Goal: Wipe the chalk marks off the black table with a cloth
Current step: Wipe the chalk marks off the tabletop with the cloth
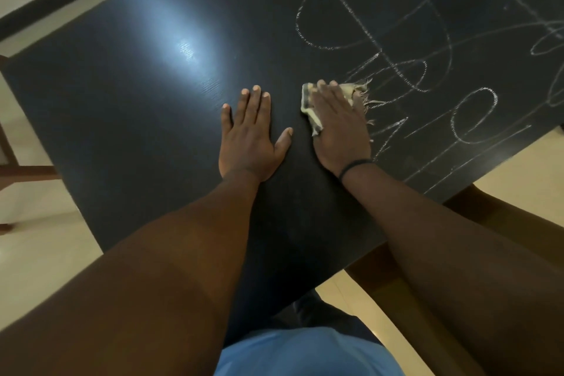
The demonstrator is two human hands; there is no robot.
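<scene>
The black table point(137, 107) fills most of the head view. White chalk marks point(375, 27), loops and crossing lines, cover its right and far-right part. My right hand point(340, 122) lies flat on a frayed yellowish cloth point(308, 104) and presses it onto the table at the left edge of the marks. Most of the cloth is hidden under the palm. Just left of it, my left hand point(250, 137) rests flat on bare black surface with its fingers spread and nothing in it.
A bright light glare point(183, 49) sits on the table's left half, which shows no chalk. Wooden chair parts stand at the left point(18, 168) and lower right point(396, 284). Pale floor point(36, 253) surrounds the table. A black band circles my right wrist point(355, 166).
</scene>
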